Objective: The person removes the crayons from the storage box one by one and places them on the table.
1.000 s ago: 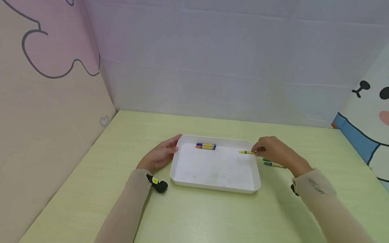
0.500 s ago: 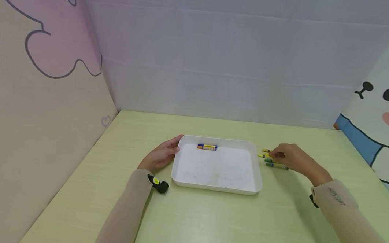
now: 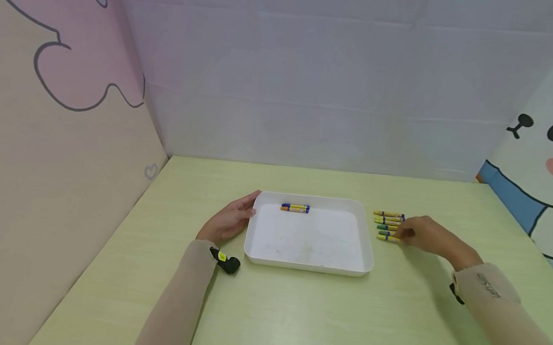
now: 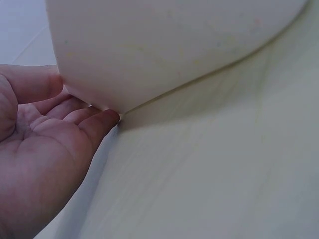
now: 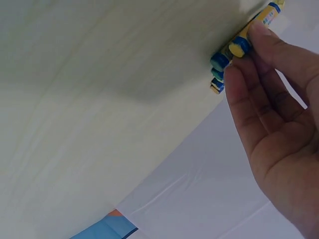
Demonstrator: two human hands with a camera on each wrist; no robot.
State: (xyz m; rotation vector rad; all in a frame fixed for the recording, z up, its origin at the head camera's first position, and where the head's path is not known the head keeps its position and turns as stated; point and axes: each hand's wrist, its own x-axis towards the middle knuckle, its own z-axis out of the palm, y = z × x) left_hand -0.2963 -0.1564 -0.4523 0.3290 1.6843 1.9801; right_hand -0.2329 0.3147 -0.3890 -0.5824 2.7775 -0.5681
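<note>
In the head view, my left hand (image 3: 225, 224) grips the left side of a white tray (image 3: 312, 239), thumb at the rim. The left wrist view shows fingertips against the tray's lower edge. Two crayons, one blue (image 3: 288, 205) and one orange (image 3: 294, 210), lie side by side at the tray's far left. To the right of the tray, my right hand (image 3: 427, 237) pinches a yellow crayon (image 5: 256, 31) at the near end of a row on the table. Beyond it lie a dark green crayon (image 3: 384, 233), a green crayon (image 3: 385, 227) and yellowish crayons (image 3: 388, 220), their right ends partly hidden by fingers.
The pale wooden table (image 3: 278, 313) meets a whitish back wall (image 3: 307, 127). Printed panels stand at both sides, pink and beige (image 3: 83, 146) on the left, a cartoon face (image 3: 540, 160) on the right. Both wrists wear dark straps.
My right hand has moved from the tray's right rim to the right and nearer, carrying the yellow crayon down to the row's near end. My left hand stays on the tray.
</note>
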